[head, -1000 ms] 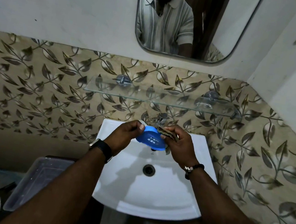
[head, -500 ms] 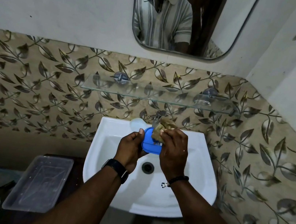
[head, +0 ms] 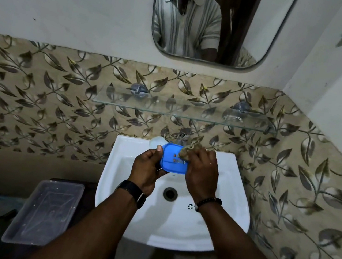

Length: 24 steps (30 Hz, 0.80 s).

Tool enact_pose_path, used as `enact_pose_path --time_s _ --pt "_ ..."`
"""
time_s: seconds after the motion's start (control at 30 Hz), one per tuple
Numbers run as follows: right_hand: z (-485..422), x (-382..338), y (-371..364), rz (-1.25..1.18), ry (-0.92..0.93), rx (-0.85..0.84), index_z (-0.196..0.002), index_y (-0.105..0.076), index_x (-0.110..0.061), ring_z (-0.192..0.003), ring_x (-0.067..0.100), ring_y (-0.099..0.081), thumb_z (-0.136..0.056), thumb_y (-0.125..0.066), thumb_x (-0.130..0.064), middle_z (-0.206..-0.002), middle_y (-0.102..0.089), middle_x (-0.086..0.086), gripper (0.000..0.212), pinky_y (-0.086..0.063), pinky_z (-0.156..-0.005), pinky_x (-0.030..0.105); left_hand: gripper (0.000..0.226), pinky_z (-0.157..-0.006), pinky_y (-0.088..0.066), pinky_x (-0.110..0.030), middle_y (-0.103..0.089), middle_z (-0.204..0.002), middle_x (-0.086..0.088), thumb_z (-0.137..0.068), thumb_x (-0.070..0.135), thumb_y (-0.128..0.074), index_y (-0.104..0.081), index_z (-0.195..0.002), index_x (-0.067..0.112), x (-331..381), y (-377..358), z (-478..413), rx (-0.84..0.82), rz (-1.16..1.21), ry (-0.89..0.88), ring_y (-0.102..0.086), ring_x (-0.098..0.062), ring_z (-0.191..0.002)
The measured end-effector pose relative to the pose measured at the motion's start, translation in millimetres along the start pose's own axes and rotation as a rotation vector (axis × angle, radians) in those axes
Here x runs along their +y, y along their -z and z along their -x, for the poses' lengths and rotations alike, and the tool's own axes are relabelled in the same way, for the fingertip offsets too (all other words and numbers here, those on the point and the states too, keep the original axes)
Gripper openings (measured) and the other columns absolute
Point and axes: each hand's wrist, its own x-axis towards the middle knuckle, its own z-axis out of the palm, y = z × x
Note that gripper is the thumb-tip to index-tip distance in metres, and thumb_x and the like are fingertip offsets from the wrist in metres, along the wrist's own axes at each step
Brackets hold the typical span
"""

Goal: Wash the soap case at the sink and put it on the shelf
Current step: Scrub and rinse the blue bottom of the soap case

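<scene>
The leaf-patterned tile wall (head: 37, 98) runs glossy behind everything, with the rounded mirror (head: 262, 62) above it on plain plaster. Below sits the smooth white ceramic sink (head: 173, 229), curved at its front, and over it the clear glass shelf (head: 179, 111), flat and bare on two round metal brackets. A cloudy rectangular plastic tub (head: 44, 210) stands left of the basin. My left hand (head: 148, 170) grips the soap case (head: 174, 159) by its left edge, thumb on the rim and fingers curled underneath. My right hand (head: 202, 174) is closed around a brownish, rough-looking scrub pad (head: 186, 152) and presses it on the case's upper right corner. The case is hard blue plastic, a rounded rectangle with small drain slots and a raised line across it, held above the back of the basin just in front of the chrome tap (head: 183, 136). Its slotted face tilts up toward me with the near edge lowest. My right hand hides its right end, so I cannot tell its long axis for sure. Half a second ago it stood more upright and narrower to my eye, with the pad over its upper face. Now the face has opened toward me and the pad sits off at the corner.
</scene>
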Motion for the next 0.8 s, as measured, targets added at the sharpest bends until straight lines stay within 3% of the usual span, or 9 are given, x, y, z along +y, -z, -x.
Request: enact_pose_path --time_s 0.17,0.23,0.37,0.47,0.53,0.6,0.7,0.8 --pt "14 -35 -9 -0.173 0.271 -0.037 -0.111 -0.07 -0.01 -0.108 0.029 -0.057 -0.086 -0.059 0.002 -0.113 -0.069 0.008 0.031 -0.048 -0.094 0.038 0.031 -0.065 -0.059 -0.029 -0.076 -0.088 -0.009 -0.102 0.034 -0.055 -0.07 -0.098 0.007 -2 -2 1 0.016 0.011 0.005 -0.072 -0.02 -0.08" --pt "6 -35 -9 -0.143 0.267 -0.014 -0.112 -0.07 -0.011 -0.108 0.028 -0.055 -0.084 -0.058 0.0 -0.115 -0.069 0.008 0.033 -0.047 -0.091 0.038 0.031 -0.064 -0.058 -0.027 -0.077 -0.085 -0.006 -0.102 0.035 -0.055 -0.071 -0.098 0.009 0 -1 0 -0.003 -0.048 -0.008 -0.072 -0.017 -0.077" --pt "-8 -9 -5 0.04 0.074 -0.007 -0.104 -0.07 -0.018 -0.1 0.028 -0.055 -0.079 -0.058 -0.004 -0.108 -0.067 0.003 0.031 -0.049 -0.077 0.04 0.033 -0.065 -0.06 -0.03 -0.076 -0.092 -0.01 -0.102 0.03 -0.056 -0.068 -0.109 0.0 4 1 -1 0.006 -0.098 -0.087 -0.073 -0.02 -0.079" --pt "-7 -4 -8 -0.149 -0.26 -0.023 -0.101 -0.071 -0.015 -0.098 0.03 -0.053 -0.08 -0.053 -0.001 -0.101 -0.066 0.003 0.031 -0.051 -0.08 0.043 0.025 -0.069 -0.061 -0.032 -0.073 -0.089 -0.013 -0.101 0.024 -0.058 -0.067 -0.095 0.002 4 1 0 -0.013 -0.188 -0.163 -0.071 -0.022 -0.079" --pt "-10 -3 -9 -0.274 -0.425 0.087 -0.105 -0.072 -0.013 -0.101 0.032 -0.055 -0.084 -0.052 -0.001 -0.102 -0.067 0.004 0.031 -0.049 -0.087 0.04 0.024 -0.071 -0.06 -0.035 -0.07 -0.083 -0.012 -0.101 0.021 -0.058 -0.063 -0.083 0.005 2 0 1 -0.039 -0.294 -0.222 -0.067 -0.021 -0.077" --pt "-15 -8 -4 -0.341 -0.284 0.143 -0.107 -0.071 -0.015 -0.104 0.028 -0.055 -0.086 -0.049 -0.002 -0.105 -0.066 0.002 0.032 -0.046 -0.091 0.035 0.024 -0.074 -0.058 -0.04 -0.068 -0.082 -0.013 -0.101 0.019 -0.058 -0.062 -0.083 0.004 0 -1 3 -0.075 -0.352 -0.267 -0.063 -0.021 -0.076" --pt "-19 -15 2 -0.424 0.138 0.026 -0.114 -0.063 -0.022 -0.106 0.018 -0.05 -0.088 -0.045 -0.006 -0.111 -0.057 -0.004 0.035 -0.041 -0.091 0.021 0.023 -0.071 -0.057 -0.036 -0.067 -0.079 -0.008 -0.101 0.019 -0.058 -0.062 -0.081 0.008 0 0 4 -0.094 -0.348 -0.31 -0.061 -0.018 -0.075" --pt "-24 7 1 -0.339 0.175 -0.013 -0.117 -0.065 -0.02 -0.102 0.023 -0.054 -0.09 -0.049 -0.004 -0.11 -0.06 0.002 0.036 -0.047 -0.087 0.029 0.023 -0.069 -0.053 -0.032 -0.068 -0.078 -0.004 -0.1 0.023 -0.06 -0.064 -0.078 0.015 2 3 3 -0.12 -0.362 -0.357 -0.059 -0.016 -0.075"
